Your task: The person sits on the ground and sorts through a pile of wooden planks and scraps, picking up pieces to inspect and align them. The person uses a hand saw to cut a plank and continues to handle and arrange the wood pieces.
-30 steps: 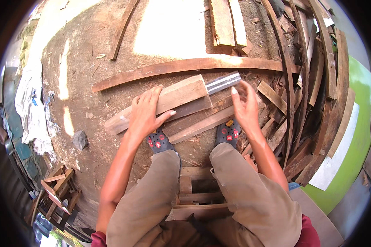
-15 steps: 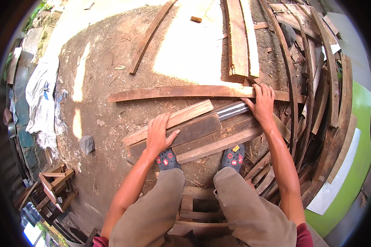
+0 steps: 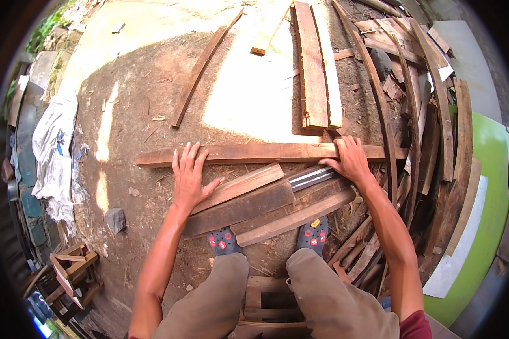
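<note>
Across the dirt ground, just beyond the person's two shoes, a long reddish plank lies with its long axis running left to right, and both hands have reached it from the near side. Seen from the head camera, the left hand lies flat with fingers spread, fingertips over the plank's left end and palm trailing toward the shorter boards stacked nearer the shoes; it presses and does not clasp. The right hand sits toward the plank's right end, fingers curled over the far edge, apparently a loose hold, though the thumb side is hard to read. Beyond the plank, two upright-running boards lie end-on to it; right of it, a heap of curved slats.
</note>
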Available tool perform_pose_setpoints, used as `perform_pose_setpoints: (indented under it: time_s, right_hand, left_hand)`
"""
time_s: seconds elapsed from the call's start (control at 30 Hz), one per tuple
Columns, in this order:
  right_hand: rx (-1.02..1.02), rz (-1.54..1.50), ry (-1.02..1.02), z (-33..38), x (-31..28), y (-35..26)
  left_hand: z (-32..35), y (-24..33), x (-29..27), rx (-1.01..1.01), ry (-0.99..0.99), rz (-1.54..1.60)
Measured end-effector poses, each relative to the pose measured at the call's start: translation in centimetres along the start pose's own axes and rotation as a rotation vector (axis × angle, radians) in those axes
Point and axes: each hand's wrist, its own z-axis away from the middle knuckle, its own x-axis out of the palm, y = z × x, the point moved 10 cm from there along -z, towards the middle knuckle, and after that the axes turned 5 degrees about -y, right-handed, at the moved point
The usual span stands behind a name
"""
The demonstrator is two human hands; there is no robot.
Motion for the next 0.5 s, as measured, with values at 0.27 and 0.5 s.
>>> perform_pose_setpoints:
  time_s: [0.27,0.5]
  right_hand:
    - [-0.014,-0.262,-0.092,-1.3,-3.2,-2.0]
    - [-0.045,-0.473,-0.411,-3.2,-3.8,-8.4]
  left_hand:
    - [-0.8,-1.0,-6.1,0.011,0.019,-0.234]
    - [3.3,0.5,-18.6,0.003,-0.032,-0.186]
